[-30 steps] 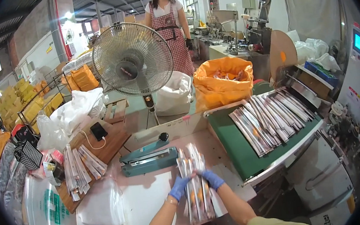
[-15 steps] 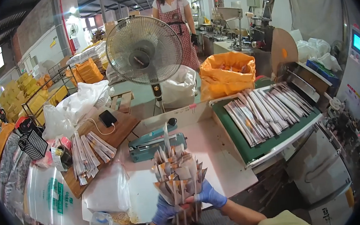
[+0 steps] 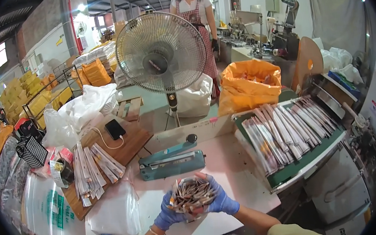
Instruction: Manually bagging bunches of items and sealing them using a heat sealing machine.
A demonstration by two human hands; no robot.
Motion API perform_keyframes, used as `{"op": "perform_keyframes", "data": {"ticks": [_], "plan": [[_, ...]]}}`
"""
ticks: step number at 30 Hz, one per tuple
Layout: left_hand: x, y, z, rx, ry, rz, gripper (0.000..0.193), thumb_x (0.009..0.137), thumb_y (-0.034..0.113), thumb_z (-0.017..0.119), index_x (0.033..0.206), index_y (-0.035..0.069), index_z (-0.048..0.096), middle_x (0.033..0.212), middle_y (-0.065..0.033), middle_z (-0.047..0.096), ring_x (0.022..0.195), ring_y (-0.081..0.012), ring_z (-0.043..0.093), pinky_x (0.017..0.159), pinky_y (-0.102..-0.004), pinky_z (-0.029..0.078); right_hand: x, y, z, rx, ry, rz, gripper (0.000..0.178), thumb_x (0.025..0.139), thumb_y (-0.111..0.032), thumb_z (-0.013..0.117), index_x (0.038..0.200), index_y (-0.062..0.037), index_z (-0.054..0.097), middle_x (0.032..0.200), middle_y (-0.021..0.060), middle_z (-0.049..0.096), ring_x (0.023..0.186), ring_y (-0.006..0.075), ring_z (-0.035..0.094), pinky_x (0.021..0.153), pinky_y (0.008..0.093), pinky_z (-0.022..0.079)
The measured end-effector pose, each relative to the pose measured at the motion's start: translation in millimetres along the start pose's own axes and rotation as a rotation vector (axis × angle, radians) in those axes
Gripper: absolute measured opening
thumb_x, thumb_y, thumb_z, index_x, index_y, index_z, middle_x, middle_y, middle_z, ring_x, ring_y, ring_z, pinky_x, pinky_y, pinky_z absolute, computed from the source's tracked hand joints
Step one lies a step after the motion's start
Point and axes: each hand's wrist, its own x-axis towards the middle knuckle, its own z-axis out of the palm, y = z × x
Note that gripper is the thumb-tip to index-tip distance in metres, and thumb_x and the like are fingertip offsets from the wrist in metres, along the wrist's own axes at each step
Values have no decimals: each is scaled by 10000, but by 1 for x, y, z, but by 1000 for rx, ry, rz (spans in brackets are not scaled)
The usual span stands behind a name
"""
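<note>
Between my two blue-gloved hands is a thick bundle of long, narrow packets [image 3: 192, 194], stood on end so that mostly its upper ends show. My left hand [image 3: 170, 210] wraps round one side of it, and my right hand [image 3: 223, 199] grips the other. Just beyond the bundle, a teal hand sealer [image 3: 172, 164] lies on the white worktable [image 3: 230, 181]. More packets of this kind [image 3: 285, 135] lie in an overlapping row on the green conveyor belt [image 3: 308, 163] to the right. The lower part of the bundle is hidden.
A stack of clear plastic bags [image 3: 113, 208] lies left of my hands. Past it, a wooden board [image 3: 134, 145] carries loose packets [image 3: 89, 172] and a phone [image 3: 115, 129]. Beyond the table stand a fan [image 3: 160, 52], an orange sack [image 3: 248, 89] and a person in a checked apron [image 3: 194, 17].
The bundle, tilted with its packets fanned unevenly before, is now upright and compact, its ends facing up. Both hands have moved round its sides. My view has shifted slightly.
</note>
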Motion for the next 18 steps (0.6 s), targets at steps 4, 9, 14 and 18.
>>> {"op": "perform_keyframes", "data": {"ticks": [4,9,14,18], "plan": [[12,15,-5,-130,-209,4,759,786,295,607,1363,124,146,1253,-102,434,1164,-214,414,1018,-397,294,17,-15,-8,-101,6,-143,897,540,-182,829,1281,-73,335,1249,143,410,1155,245,399,954,343,334],[8,-2,-2,173,-43,147,993,499,225,840,1305,70,282,1217,-75,462,1072,-195,482,937,-350,383,25,-5,-2,-372,-53,-420,494,591,-157,771,1026,-59,558,1137,161,501,1012,298,523,841,330,428],[-22,23,-3,-192,-32,-226,750,557,197,751,1213,57,416,1115,-80,541,1023,-192,523,891,-321,425,23,-20,31,-287,14,-92,544,643,-158,720,1135,-61,508,1202,129,462,1080,236,478,896,323,388],[-83,16,33,-932,188,-677,633,667,192,629,1237,82,378,1111,-56,501,983,-168,525,893,-329,416,11,24,26,148,-238,349,658,681,-261,683,1246,-36,430,1302,68,407,1151,182,407,968,343,326]]}}
